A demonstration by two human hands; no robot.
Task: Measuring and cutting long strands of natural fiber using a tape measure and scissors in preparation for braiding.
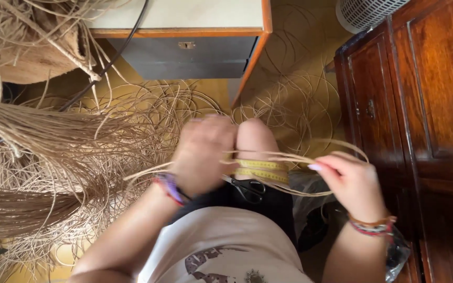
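While the person sits with a bare knee (255, 137) raised, both hands work a few pale straw strands (289, 157) that run across the knee. The left hand (203, 154) is blurred; its fingers curl closed around the near end of the strands, just beside the knee. The right hand (349, 181) sits to the other side, its fingers (321, 166) pinched together on the far end of the same strands, which arc up and over in a thin loop above it. A yellow measuring tape (260, 170) lies across the leg in 2 bands, right under the strands. Black-handled scissors (247, 188) rest on the lap just below the tape. Each wrist wears a woven bracelet.

Big bundles of the same straw fibre (43, 152) spread over the floor to the left, with loose coils scattered around. A grey cabinet with an orange-edged tabletop (184, 36) stands beyond the knee. A dark wooden cupboard (415, 120) fills the right side, and a white ribbed basket (363, 13) shows above it.
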